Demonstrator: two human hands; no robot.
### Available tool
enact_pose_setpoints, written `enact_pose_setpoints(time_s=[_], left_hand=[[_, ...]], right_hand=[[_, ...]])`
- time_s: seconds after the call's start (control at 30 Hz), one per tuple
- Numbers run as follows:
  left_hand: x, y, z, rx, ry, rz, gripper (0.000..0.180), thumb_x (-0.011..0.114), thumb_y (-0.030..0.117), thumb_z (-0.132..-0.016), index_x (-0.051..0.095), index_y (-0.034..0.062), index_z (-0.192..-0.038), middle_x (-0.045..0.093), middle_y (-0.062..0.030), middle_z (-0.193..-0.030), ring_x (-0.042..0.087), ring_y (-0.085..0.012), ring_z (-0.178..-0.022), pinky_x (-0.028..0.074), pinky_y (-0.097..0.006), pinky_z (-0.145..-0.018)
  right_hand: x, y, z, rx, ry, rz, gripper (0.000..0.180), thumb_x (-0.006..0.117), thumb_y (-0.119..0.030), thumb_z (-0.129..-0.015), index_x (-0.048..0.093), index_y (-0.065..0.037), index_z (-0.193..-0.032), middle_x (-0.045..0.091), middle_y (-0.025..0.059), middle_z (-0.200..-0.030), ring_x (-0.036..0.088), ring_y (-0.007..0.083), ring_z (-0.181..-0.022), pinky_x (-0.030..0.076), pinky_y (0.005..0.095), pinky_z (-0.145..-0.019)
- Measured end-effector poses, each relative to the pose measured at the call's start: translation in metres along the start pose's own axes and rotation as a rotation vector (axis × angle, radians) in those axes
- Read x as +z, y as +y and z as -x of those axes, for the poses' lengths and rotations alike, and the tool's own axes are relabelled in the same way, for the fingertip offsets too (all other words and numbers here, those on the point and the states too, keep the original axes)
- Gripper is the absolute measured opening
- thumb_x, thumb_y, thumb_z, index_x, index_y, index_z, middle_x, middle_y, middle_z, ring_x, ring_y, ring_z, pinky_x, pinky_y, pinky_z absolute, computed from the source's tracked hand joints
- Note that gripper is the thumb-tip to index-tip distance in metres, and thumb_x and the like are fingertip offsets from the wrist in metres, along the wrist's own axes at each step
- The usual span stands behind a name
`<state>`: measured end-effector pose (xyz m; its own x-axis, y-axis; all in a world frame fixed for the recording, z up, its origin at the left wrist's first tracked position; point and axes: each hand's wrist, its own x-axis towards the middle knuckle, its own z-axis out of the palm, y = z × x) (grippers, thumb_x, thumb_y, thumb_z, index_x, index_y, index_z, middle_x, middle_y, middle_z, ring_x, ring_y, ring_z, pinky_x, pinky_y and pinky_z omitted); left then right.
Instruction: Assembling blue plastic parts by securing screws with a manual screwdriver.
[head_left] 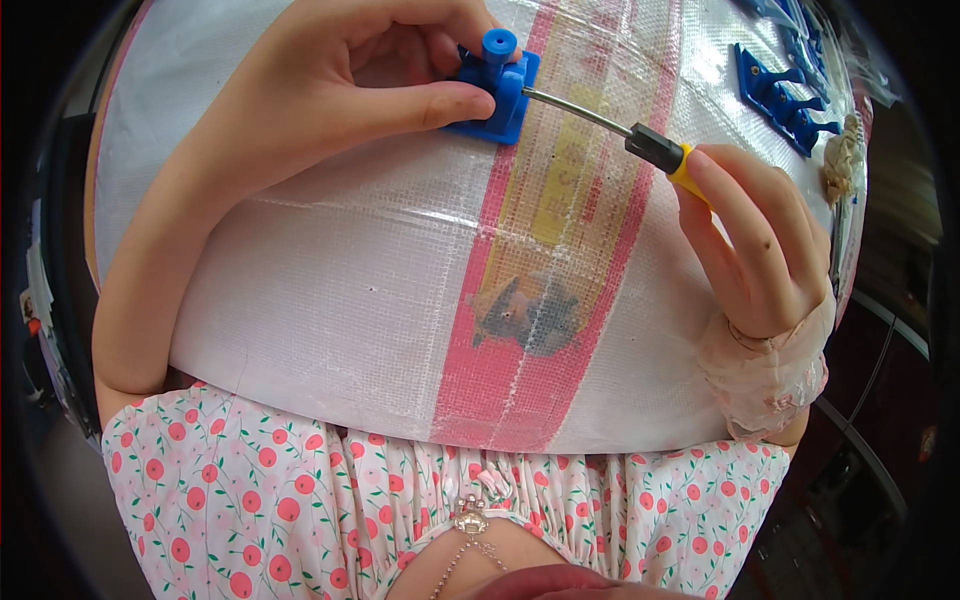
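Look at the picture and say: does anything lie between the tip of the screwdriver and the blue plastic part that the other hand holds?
Nothing visible does. The screwdriver in the right hand runs straight to the blue plastic part, and its tip meets the part's side. The left hand grips the part from the other side.

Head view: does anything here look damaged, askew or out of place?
Nothing looks damaged. The left hand steadies a blue plastic part on the woven sheet, and the right hand holds a screwdriver with its tip at the part. More blue parts lie at the far right. The dark smudged patch looks like print.
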<state>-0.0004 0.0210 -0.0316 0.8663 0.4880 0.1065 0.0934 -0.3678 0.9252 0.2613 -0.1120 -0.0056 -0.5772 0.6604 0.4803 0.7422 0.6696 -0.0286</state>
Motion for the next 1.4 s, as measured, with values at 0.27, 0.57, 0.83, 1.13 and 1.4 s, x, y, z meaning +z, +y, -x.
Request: enact_pose_setpoints(time_s=[0.27, 0.57, 0.83, 1.13, 1.4], left_hand=[[-0.002, -0.010, 0.000, 0.013, 0.017, 0.022, 0.025, 0.080, 0.008, -0.071, 0.070, 0.0022, -0.094, 0.063, -0.0095, -0.094, 0.060, -0.0129, -0.083, 0.052, -0.021, -0.071], [0.003, -0.018, -0.004, 0.059, 0.020, 0.095, 0.024, 0.080, 0.008, -0.070, 0.071, 0.0044, -0.092, 0.063, -0.0081, -0.093, 0.060, -0.0128, -0.083, 0.051, -0.023, -0.072], [0.001, -0.008, -0.005, 0.013, -0.009, -0.038, 0.023, 0.081, 0.008, -0.069, 0.070, 0.0044, -0.090, 0.062, -0.0075, -0.092, 0.060, -0.0124, -0.084, 0.052, -0.024, -0.075], [0.004, -0.013, -0.006, 0.066, -0.023, 0.086, 0.020, 0.079, 0.005, -0.071, 0.070, 0.0037, -0.089, 0.062, -0.0084, -0.094, 0.061, -0.0127, -0.082, 0.054, -0.023, -0.073], [0.003, -0.012, -0.006, 0.064, -0.029, 0.080, 0.021, 0.080, 0.007, -0.071, 0.071, 0.0049, -0.090, 0.062, -0.0088, -0.094, 0.061, -0.0132, -0.083, 0.053, -0.023, -0.073]], right_hand=[[-0.012, -0.017, -0.001, 0.094, -0.126, -0.034, 0.039, 0.075, 0.010, -0.067, 0.064, 0.000, -0.103, 0.065, 0.0175, -0.098, 0.066, 0.0245, -0.072, 0.053, 0.0299, -0.058], [-0.012, 0.000, -0.004, 0.108, -0.036, -0.257, 0.031, 0.078, 0.003, -0.068, 0.067, 0.004, -0.097, 0.068, 0.0186, -0.088, 0.070, 0.0253, -0.079, 0.058, 0.0271, -0.064], [-0.007, 0.003, 0.000, 0.433, -0.038, -0.592, 0.027, 0.075, 0.008, -0.072, 0.066, 0.005, -0.098, 0.068, 0.0118, -0.090, 0.067, 0.0159, -0.079, 0.054, 0.0200, -0.071], [-0.006, 0.003, -0.002, 0.615, -0.106, -0.831, 0.021, 0.067, 0.001, -0.083, 0.063, 0.003, -0.104, 0.066, 0.0079, -0.082, 0.056, 0.0051, -0.061, 0.037, 0.0142, -0.051], [-0.014, 0.000, -0.008, 1.082, -0.323, -1.091, 0.025, 0.061, -0.018, -0.090, 0.062, -0.002, -0.109, 0.058, 0.0035, -0.067, 0.033, -0.0008, -0.039, 0.021, 0.0144, -0.038]])
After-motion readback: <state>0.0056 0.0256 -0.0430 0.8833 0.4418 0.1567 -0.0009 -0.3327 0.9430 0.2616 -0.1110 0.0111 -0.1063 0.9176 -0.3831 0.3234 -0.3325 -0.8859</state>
